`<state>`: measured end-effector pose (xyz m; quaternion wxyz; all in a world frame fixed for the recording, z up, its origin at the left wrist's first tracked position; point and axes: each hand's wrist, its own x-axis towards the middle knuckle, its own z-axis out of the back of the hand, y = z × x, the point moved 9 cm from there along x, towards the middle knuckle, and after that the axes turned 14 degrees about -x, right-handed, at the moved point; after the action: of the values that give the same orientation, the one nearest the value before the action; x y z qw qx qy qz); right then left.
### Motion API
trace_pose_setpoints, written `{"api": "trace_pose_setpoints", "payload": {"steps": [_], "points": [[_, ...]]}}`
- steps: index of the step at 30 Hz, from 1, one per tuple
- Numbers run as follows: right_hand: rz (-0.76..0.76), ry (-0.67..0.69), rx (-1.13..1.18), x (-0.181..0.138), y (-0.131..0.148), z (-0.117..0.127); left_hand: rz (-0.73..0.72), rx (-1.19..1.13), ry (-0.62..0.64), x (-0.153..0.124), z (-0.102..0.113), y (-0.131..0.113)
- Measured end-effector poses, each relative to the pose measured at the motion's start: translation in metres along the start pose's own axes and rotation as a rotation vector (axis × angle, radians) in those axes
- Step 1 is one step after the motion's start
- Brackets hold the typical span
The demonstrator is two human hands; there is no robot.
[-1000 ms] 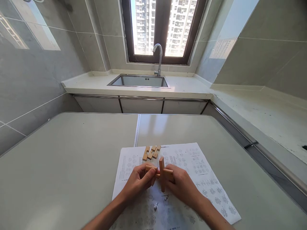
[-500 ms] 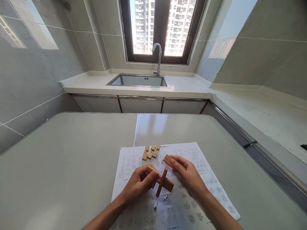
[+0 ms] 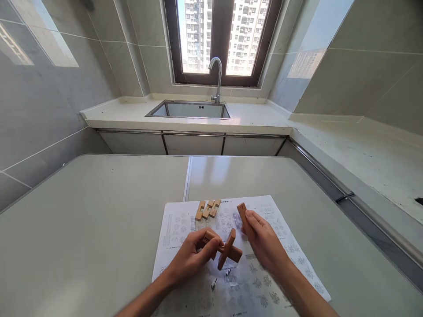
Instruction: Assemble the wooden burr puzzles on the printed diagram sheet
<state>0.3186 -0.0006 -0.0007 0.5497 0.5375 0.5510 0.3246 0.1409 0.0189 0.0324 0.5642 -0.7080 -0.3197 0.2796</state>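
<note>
Over the printed sheet (image 3: 178, 220), my left hand (image 3: 198, 251) is closed on a cross-shaped assembly of wooden puzzle pieces (image 3: 228, 251); one bar crosses another, and a mark shows on the end near my thumb. My right hand (image 3: 262, 235) pinches a single wooden puzzle piece (image 3: 243, 212) between thumb and fingers, its marked end pointing up and away from me. A gap separates this piece from the cross. Farther back on the paper, several notched wooden pieces (image 3: 207, 210) lie side by side at a slant.
The sheet lies on a pale table (image 3: 99, 229) with a seam (image 3: 187, 178) down it. Beyond its far edge is a white counter (image 3: 257, 114) with a sink (image 3: 191, 110) and a faucet (image 3: 218, 79) beneath a window. Another counter (image 3: 370, 145) runs along the right.
My right hand has turned its wooden piece more upright and moved it slightly right, away from the cross. My left hand has tilted the cross a little.
</note>
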Motion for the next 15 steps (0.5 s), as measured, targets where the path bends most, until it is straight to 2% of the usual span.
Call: {"api": "trace_pose_setpoints", "payload": {"steps": [3, 5, 8, 15], "points": [[-0.022, 0.013, 0.157, 0.002, -0.001, 0.001, 0.005, 0.02, -0.007, 0.0, -0.001, 0.001], [-0.021, 0.068, 0.2, 0.003, 0.001, -0.003, 0.008, 0.03, -0.016, 0.001, -0.001, 0.001], [-0.03, 0.167, 0.206, 0.002, 0.001, -0.01, 0.015, 0.041, -0.02, 0.001, -0.002, 0.002], [-0.085, 0.276, 0.194, -0.006, -0.005, -0.019, 0.018, 0.086, -0.003, 0.002, -0.003, 0.003]]}}
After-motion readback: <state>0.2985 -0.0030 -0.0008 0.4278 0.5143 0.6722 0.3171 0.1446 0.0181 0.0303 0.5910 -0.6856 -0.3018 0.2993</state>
